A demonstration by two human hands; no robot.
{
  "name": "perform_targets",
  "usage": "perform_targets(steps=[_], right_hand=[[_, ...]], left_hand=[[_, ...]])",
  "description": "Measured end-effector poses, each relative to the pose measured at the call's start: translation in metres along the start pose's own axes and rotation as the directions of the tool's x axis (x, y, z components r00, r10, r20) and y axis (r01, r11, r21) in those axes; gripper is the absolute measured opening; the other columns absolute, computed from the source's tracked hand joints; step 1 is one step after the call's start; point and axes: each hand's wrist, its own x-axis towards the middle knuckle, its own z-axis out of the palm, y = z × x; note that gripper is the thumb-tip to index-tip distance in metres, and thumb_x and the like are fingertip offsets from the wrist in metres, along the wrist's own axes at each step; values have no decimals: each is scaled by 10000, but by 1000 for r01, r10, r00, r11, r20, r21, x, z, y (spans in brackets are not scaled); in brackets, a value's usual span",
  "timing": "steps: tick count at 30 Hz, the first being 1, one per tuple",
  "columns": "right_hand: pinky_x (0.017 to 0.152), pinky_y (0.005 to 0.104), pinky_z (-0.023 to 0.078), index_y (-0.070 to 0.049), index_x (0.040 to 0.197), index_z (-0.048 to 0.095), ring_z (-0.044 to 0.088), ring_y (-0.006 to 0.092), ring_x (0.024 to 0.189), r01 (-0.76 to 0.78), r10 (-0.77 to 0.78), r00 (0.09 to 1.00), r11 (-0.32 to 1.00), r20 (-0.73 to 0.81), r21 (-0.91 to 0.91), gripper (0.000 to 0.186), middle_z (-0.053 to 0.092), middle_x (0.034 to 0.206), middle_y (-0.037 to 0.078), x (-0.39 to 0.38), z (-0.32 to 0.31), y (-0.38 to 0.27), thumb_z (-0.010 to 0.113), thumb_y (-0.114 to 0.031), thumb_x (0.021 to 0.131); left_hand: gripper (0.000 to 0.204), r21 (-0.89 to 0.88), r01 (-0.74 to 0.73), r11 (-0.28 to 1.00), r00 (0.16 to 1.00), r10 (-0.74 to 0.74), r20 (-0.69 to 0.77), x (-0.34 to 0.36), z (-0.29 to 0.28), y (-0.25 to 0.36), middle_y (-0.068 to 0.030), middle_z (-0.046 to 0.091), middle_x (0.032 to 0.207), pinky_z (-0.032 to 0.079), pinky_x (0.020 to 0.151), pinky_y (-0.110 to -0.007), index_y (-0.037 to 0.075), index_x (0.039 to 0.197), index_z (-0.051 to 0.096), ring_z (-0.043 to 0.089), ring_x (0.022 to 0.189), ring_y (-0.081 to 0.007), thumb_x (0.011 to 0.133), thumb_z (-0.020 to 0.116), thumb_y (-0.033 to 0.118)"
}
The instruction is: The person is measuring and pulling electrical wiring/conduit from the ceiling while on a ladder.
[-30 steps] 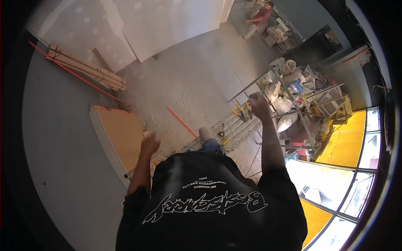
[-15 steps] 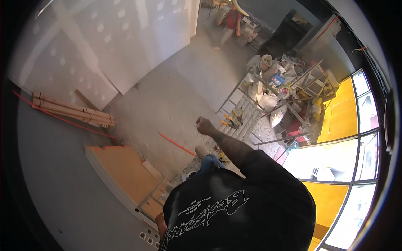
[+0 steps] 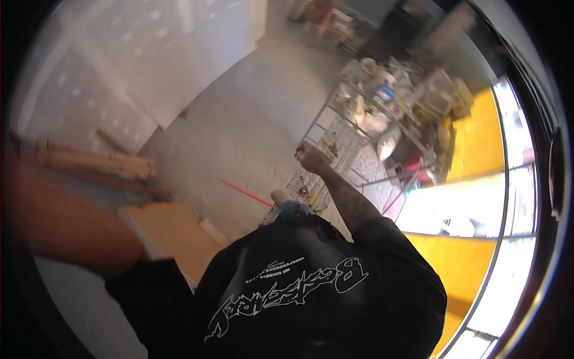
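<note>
A curled hand above the yellow-handled tools

The right hand (image 3: pixel 311 158) is seen near the middle of the frame. Its fingers are curled in, and nothing can be seen held in it. The left forearm (image 3: pixel 78 221) is stretched across the lower left of the frame, but its hand is lost at the dark edge, so whether it is wide or narrow cannot be told.

Just beside the right hand, a bit up and to the right in the frame, small hand tools with yellow handles (image 3: pixel 328 145) are seen. They are laid on long grey metal planks with little holes (image 3: pixel 347 151), maybe so that they can be grabbed easily.

At the upper left, a bundle of long pale brown wood strips (image 3: pixel 95 161) is laid by the wall, perhaps so it is not tripped over. A thin straight red-orange stick (image 3: pixel 246 193) is left on the floor, well apart from the tools.
</note>
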Motion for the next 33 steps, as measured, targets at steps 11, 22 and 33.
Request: perform_targets(steps=[11,22,33], right_hand=[[711,404,559,15,1111,567,722,245,780,-123,90,992,879,93,460,233,713,859,158,-33,47,13,583,-134,933],[817,477,515,-33,1096,562,684,366,927,-233,167,969,862,182,451,204,705,966,178,-24,104,47,541,-179,954],[742,508,485,-43,1030,535,648,409,880,-216,264,964,832,-21,511,163,656,899,182,88,55,97,578,-130,899]], left_hand=[[342,680,-436,589,324,-602,729,-139,114,-389,-155,654,862,517,747,-431,34,1186,613,642,789,-302,916,725,210],[570,942,-324,88,-200,-980,23,-300,-71,-492,-227,732,1101,550,910,-431,34,1242,679,712,1038,-355,878,746,467],[436,974,67,218,-9,-976,219,-274,56,-491,-170,748,960,570,783,-361,-20,1219,660,733,913,-238,942,697,316]])
